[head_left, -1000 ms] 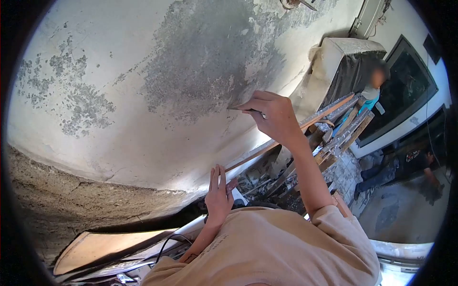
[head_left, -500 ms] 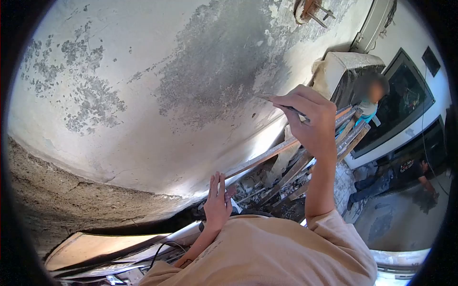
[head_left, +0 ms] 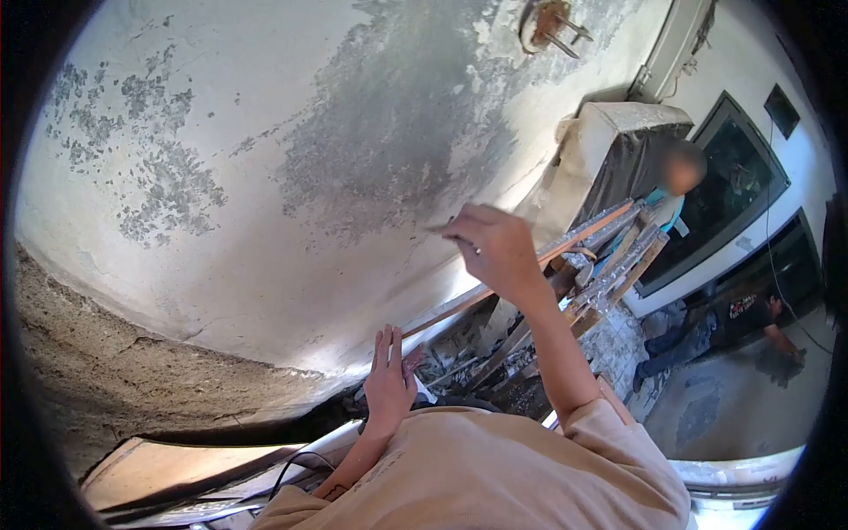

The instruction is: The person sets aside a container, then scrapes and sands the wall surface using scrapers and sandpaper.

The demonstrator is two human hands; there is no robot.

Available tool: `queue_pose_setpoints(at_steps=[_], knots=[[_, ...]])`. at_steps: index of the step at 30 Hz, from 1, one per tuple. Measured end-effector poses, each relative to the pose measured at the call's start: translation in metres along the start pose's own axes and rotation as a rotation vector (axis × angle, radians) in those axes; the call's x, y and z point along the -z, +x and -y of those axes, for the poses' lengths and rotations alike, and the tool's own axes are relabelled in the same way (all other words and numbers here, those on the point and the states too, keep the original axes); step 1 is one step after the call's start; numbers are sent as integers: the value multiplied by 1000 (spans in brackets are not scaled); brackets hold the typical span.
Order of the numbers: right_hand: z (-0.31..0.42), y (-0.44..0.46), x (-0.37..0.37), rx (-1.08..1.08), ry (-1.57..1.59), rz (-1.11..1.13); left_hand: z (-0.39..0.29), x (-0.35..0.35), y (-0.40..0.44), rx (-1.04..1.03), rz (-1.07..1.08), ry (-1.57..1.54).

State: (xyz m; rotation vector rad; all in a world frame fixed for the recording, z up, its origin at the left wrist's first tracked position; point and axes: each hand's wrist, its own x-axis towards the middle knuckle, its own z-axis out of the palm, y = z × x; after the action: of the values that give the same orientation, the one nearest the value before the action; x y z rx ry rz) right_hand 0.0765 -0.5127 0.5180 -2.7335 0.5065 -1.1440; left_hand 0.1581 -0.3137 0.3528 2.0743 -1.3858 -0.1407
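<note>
A whitish wall [head_left: 256, 291] with grey bare patches fills the left and middle of the view. My right hand [head_left: 499, 252] is raised in front of it, fingers closed around a thin scraper [head_left: 435, 229] whose tip points left toward the lower part of the large grey patch [head_left: 389, 132]. Whether the tip touches the wall I cannot tell. Lower down, my left hand [head_left: 386, 384] has its fingers stretched out close to the wall's lower edge. A dull reddish piece [head_left: 413, 358] shows beside its thumb side, and its contact with the hand is unclear.
Long wooden planks [head_left: 609, 278] lean on the right, over rubble [head_left: 450, 362]. Behind them stands a pale boxy object [head_left: 609, 124]. One person [head_left: 671, 203] is beside the planks; another person [head_left: 707, 336] bends forward farther right. A rusty bracket [head_left: 549, 25] juts from the wall. A board [head_left: 194, 464] lies lower left.
My right hand has moved left and down along the wall with the scraper. My left hand has shifted slightly left and down in view, as the view itself turned a little.
</note>
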Motion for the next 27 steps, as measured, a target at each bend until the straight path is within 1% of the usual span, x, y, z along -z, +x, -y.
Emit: queue_pose_setpoints(at_steps=[1, 3, 8, 10, 11, 12, 14, 15, 16, 17, 18, 20, 22, 23, 27], knots=[[1, -10, 1, -11, -7, -5, 0, 0, -3, -11, 8, -1], [-1, -23, 5, -48, 35, 160, -2, 1, 0, 44, 25, -64], [-21, -64, 5, -110, 137, 236, -2, -1, 1, -9, -66, -45], [-25, -79, 7, -155, 182, 295, 0, -1, 0, 20, -29, -62], [-24, -85, 9, -179, 192, 313, 1, 0, 0, 21, -43, -56], [-22, -91, 8, -224, 192, 322, 1, 2, 3, 6, -60, -57], [-21, -107, 0, -248, 276, 295, 3, 6, 4, 17, -15, -63], [-19, -114, -3, -241, 271, 280, 5, 5, 6, -18, -69, -26], [-18, -120, -6, -255, 264, 331, 4, 8, 9, -31, -78, -23], [-17, -123, -8, -268, 256, 381, 2, 14, 11, 5, -12, -31], [-17, -123, -7, -261, 248, 366, 2, 18, 14, 42, 54, -38], [-18, -119, 0, -269, 227, 396, 3, 22, 21, 39, 25, -57], [-16, -115, 10, -270, 162, 376, -3, 33, 24, 85, 16, -180], [-19, -115, 15, -282, 167, 368, -2, 32, 24, 71, -35, -152], [-25, -116, 25, -318, 188, 351, -1, 40, 23, 2, -91, -204]])
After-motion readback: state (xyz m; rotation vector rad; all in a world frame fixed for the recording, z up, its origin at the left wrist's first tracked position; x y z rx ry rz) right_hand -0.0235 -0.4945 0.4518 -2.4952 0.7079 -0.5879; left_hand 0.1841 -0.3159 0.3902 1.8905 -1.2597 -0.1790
